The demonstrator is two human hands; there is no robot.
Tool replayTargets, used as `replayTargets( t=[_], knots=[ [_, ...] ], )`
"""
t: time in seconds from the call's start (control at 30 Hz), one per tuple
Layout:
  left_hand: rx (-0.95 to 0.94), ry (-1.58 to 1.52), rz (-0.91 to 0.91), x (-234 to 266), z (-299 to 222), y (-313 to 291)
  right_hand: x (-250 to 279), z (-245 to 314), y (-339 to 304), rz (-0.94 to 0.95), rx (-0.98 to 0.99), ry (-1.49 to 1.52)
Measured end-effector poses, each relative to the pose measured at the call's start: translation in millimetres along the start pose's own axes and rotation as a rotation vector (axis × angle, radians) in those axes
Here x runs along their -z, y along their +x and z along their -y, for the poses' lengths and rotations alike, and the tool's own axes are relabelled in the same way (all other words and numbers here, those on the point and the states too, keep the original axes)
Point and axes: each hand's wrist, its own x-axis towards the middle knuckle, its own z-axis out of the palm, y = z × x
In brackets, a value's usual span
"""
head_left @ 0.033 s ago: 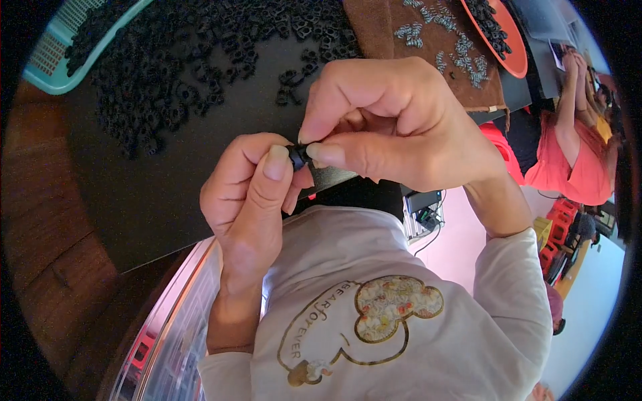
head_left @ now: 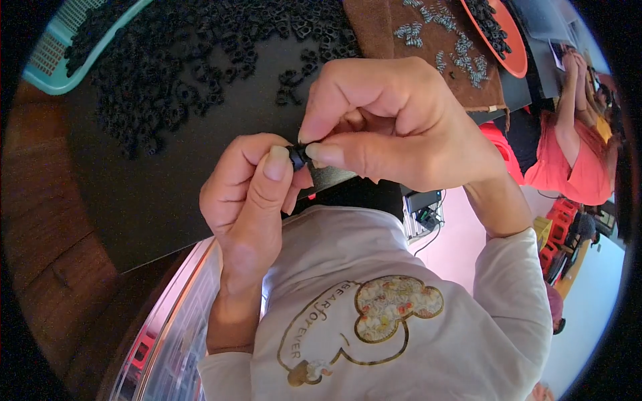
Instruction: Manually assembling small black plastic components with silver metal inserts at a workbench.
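A small black plastic part (head_left: 297, 158) is held in front of my body, just over the table's near edge. My left hand (head_left: 249, 187) pinches its left side between thumb and curled fingers. From the right, my right hand (head_left: 408, 130) closes on its other end with thumb tip and index finger. The fingertips cover much of the part, so its full shape is hidden. Beyond my hands lies a wide heap of small black ring-shaped plastic pieces (head_left: 180, 73), with a few loose ones (head_left: 289, 88) nearest my right hand.
Small metal springs (head_left: 463, 50) lie scattered on a brown cloth (head_left: 374, 30) at the far right. An orange bowl (head_left: 518, 63) beside them holds black pieces. At the far left stands a turquoise basket (head_left: 50, 80). Another person in a red shirt (head_left: 575, 160) sits to the right.
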Motion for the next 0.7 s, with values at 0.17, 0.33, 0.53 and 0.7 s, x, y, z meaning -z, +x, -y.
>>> replayTargets(
  t=[0.17,0.33,0.53,0.7],
  knots=[
    [-0.021,0.077,-0.001,0,1,-1,-3,-19,3,-0.033,0.326,-0.161],
    [-0.078,0.093,0.021,1,4,-2,-7,-25,4,-0.071,0.470,-0.285],
    [-0.091,0.092,-0.036,-6,4,-4,-8,-14,1,-0.026,0.264,-0.078],
    [-0.143,0.089,-0.028,-6,11,-3,-8,-18,2,-0.063,0.285,-0.118]
  ],
)
